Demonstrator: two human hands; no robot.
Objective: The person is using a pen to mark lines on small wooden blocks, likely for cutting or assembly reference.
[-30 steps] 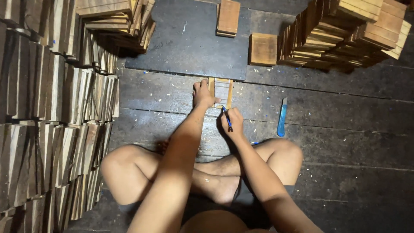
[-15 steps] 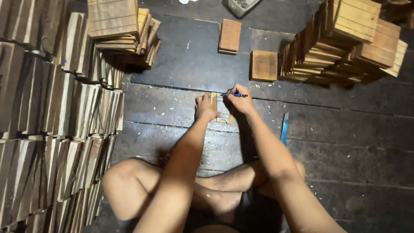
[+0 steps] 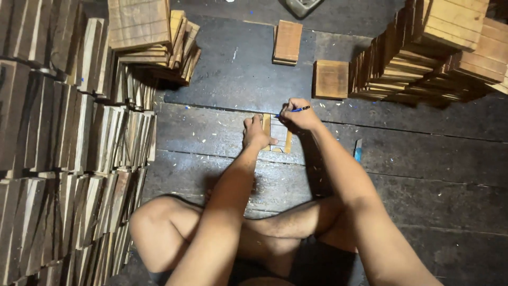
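I sit cross-legged on a dark plank floor. A small wooden board [image 3: 279, 139] lies flat in front of me, mostly covered by my hands. My left hand [image 3: 255, 132] presses down on its left side. My right hand [image 3: 299, 115] grips a blue pen [image 3: 299, 109] held crosswise, with its tip at the board's far end.
Rows of upright wooden boards [image 3: 69, 143] fill the left side. A leaning pile of boards [image 3: 153, 42] stands at the far left, and a fanned stack [image 3: 428, 53] at the far right. Two loose boards [image 3: 288, 41] [image 3: 330, 79] lie ahead. A blue-handled tool [image 3: 358, 151] rests to my right.
My right hand with the pen has moved from the board's near right side up to its far end. The left hand has stayed pressed on the board.
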